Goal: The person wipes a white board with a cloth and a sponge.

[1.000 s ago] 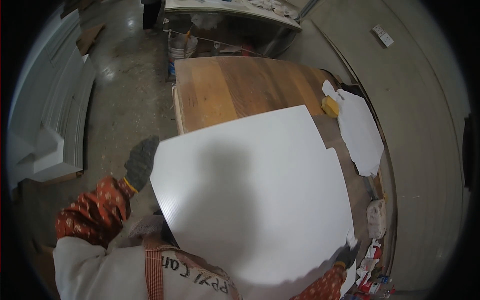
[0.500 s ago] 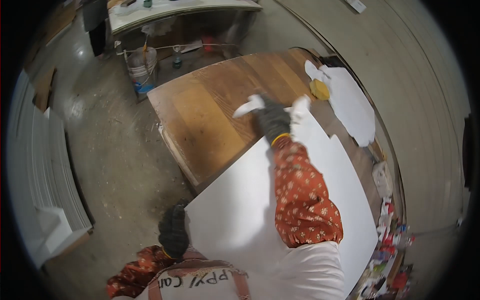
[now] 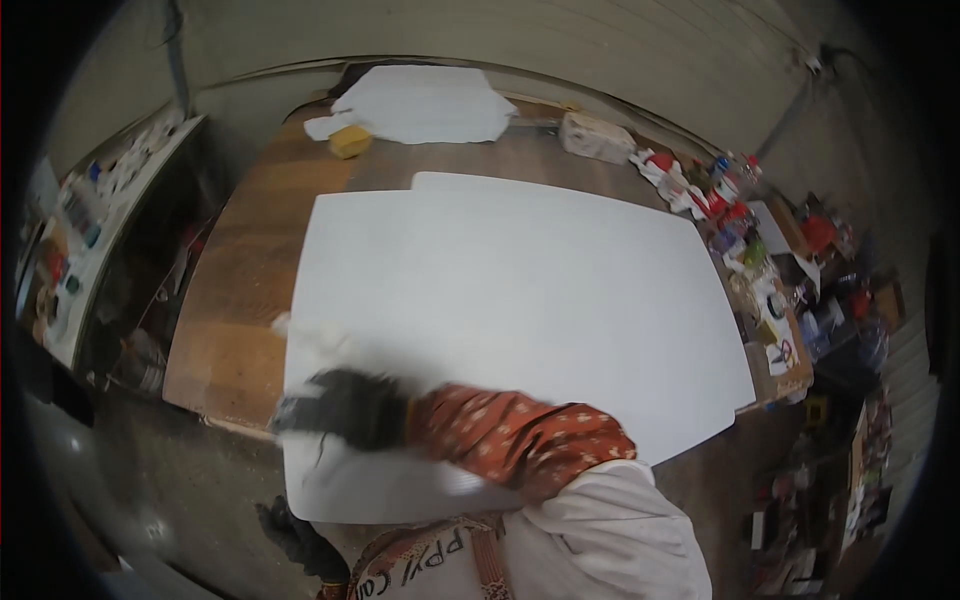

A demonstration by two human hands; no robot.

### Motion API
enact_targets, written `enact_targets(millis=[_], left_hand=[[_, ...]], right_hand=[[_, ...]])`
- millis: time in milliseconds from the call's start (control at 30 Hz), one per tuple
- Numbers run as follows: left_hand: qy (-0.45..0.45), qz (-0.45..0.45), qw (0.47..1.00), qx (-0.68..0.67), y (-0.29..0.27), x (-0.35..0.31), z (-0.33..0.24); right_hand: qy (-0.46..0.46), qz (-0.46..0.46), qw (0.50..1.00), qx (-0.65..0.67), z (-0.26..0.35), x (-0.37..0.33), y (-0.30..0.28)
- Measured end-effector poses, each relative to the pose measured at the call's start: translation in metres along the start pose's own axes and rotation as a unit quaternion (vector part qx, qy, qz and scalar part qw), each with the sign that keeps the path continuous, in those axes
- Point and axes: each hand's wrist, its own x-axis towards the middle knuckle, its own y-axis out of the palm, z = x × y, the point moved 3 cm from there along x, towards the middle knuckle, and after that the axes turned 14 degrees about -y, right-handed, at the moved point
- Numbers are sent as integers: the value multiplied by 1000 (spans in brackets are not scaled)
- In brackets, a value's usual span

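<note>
My right hand (image 3: 350, 408), in a dark grey glove and floral red-brown sleeve, is over the near left part of a large white panel (image 3: 520, 270). Motion smears it, but its fingers look closed around a white cloth (image 3: 325, 345), part of which shows past the glove. Low at the left, my left hand (image 3: 300, 540) wears a matching dark glove. It is beside the panel's near left corner, fingers loosely stretched and apart, with nothing visible in them. Beneath the panel is a brown wooden tabletop (image 3: 235, 310); another panel edge peeks out at the far side.
At the table's far end lie a white sheet (image 3: 425, 105), a yellow sponge-like block (image 3: 349, 142) and a pale wrapped block (image 3: 597, 138). Bottles and clutter (image 3: 735, 195) line the right edge. A second white-topped table (image 3: 120, 220) stands at the left.
My view has turned right, toward the panel and the clutter. My right hand with the white cloth has come from the panel's far edge to its near left part.
</note>
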Motion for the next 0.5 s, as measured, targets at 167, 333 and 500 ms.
enact_targets(millis=[167, 333, 500], left_hand=[[283, -112, 855, 420, 39, -56, -123], [452, 58, 703, 547, 107, -124, -138], [529, 69, 630, 564, 179, -177, -110]], right_hand=[[378, 15, 897, -227, -32, -177, -183], [489, 91, 674, -546, 110, -348, -382], [561, 61, 643, -517, 201, -396, -429]])
